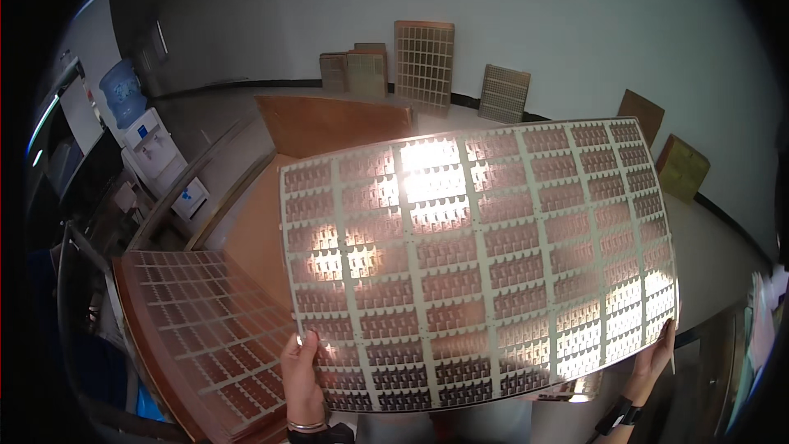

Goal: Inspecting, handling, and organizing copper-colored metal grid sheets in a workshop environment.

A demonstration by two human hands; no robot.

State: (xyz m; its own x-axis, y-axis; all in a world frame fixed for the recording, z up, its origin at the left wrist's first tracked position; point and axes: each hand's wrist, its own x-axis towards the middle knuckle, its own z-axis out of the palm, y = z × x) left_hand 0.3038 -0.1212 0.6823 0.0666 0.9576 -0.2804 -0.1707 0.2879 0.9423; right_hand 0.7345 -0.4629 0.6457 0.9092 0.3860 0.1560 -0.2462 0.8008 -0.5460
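A large, thin circuit board panel (pixel 456 279) with rows of shiny copper patterns and pale dividing strips is raised in front of me, tilted, with bright light glaring off it. My left hand (pixel 304 376) grips its lower left edge, the thumb on the front face and the other fingers behind it. At the lower right corner my right hand (pixel 652 359) is closed on the edge, its fingers partly hidden by the panel. A stack of similar panels (pixel 205 333) lies at the left, close to my left hand, and the held panel covers part of it.
Behind the held panel stands a brown board (pixel 333 127). Several patterned panels (pixel 424 66) lean against the far wall, with a yellowish block (pixel 682 168) at the right. A water dispenser (pixel 156 148) stands at the left. Metal rails (pixel 222 210) run beside the stack.
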